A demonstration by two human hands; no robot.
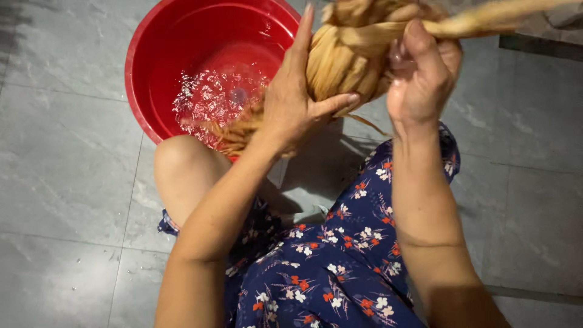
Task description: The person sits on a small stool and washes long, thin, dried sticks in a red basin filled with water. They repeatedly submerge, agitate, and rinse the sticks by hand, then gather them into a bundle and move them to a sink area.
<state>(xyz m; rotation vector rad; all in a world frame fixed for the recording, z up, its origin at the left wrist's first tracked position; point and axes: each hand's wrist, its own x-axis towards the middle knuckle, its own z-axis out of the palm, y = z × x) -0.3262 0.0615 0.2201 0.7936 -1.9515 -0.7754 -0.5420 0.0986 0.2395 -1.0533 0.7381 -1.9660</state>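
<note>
- Floor (73, 182): grey stone-look tiles, wet in patches; everything else sits on or above it.
- Dress (340, 261): dark blue with small red and white flowers, over the person's lap at bottom centre; one bare knee (179, 161) shows just below the basin.
- Basin (152, 42): round, red, plastic, upper left; shallow water (212, 94) rippling inside. It lies left of and below both hands.
- Bundle (340, 67): tan, wet, stringy fibres gathered in a tight ball, held in the air at the basin's right rim, between the two hands. Its long axis runs from loose strands (234, 130) trailing low left over the basin, through the ball, to a twisted tail (486, 18) stretching up and right out of view.
- Left hand (291, 103): cupped against the ball's left and lower side, fingers together and pointing up, thumb hooked under the ball. It is the hand nearer the basin.
- Right hand (419, 79): closed round the neck where ball meets tail, thumb pressed along the top, other fingers wrapped behind and mostly hidden.
- Relation: the ball lies right of the left fingers and left of the right; both hands touch it.
</note>
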